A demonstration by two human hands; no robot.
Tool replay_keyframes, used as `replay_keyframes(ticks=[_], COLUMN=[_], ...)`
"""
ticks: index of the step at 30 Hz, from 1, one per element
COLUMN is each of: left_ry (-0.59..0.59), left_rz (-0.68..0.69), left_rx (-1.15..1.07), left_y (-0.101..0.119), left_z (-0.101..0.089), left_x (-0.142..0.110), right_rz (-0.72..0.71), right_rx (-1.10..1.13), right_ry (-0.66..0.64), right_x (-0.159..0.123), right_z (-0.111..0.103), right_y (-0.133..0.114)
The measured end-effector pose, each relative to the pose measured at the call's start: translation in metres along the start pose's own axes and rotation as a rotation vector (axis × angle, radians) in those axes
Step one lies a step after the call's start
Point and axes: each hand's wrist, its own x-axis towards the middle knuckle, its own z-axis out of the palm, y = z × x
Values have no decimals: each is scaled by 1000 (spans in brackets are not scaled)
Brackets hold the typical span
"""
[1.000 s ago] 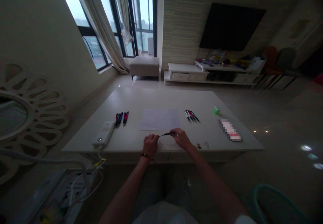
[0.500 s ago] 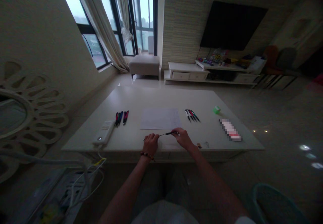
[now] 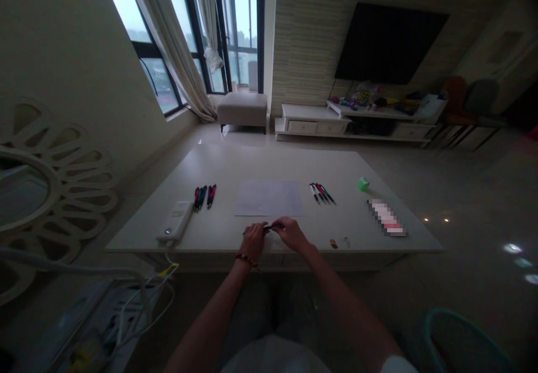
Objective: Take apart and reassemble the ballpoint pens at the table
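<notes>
Showing a white tabletop (image 3: 252,162) from a head-worn view, and reading from left to right: a round mirror with a petal-shaped frame (image 3: 25,193) is standing out at the far left, beyond the table's edge. On the table, a white oblong device (image 3: 175,221) with a cord is lying near the front edge, and a small group of pens (image 3: 202,197) is resting just behind it, side by side. The left hand (image 3: 253,242), wearing a bead bracelet (image 3: 246,259), is curling closed over a black pen (image 3: 267,228), its fingers pressed together. The pen is lying crosswise between the hands, near the table's front edge and in front of a sheet of paper (image 3: 269,198). The right hand (image 3: 292,234) is pinching the pen's other end, just beside the left hand (the exact finger placement is hidden from this angle). Further right, a second group of pens (image 3: 321,193) is lying fanned out, two small objects (image 3: 333,243) are sitting near the front edge, a green roll of tape (image 3: 363,184) is standing toward the back, and a pixelated, unreadable package (image 3: 386,217) is lying near the right edge. A teal basket rim (image 3: 462,328) is curving across the lower right corner.
</notes>
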Motion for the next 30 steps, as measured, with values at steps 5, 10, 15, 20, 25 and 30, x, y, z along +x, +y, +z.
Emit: replay_keyframes(ticks=[5, 10, 15, 20, 25, 30], left_ry=[-23, -61, -80, -98, -101, -93], left_rz=[-21, 12, 90, 82, 30, 49], left_rx=[57, 108, 150, 173, 157, 117], left_y=[5, 11, 12, 10, 10, 11], left_z=[-6, -12, -12, -11, -12, -12], left_x=[0, 1, 0, 0, 0, 0], right_rz=[55, 191, 341, 383, 280, 147], right_rx=[23, 32, 156, 201, 188, 56], right_ry=[-21, -38, -23, 8, 6, 2], right_x=[-6, -12, -10, -10, -14, -16], right_z=[0, 2, 10, 20, 10, -5], right_y=[-10, -11, -2, -3, -12, -14])
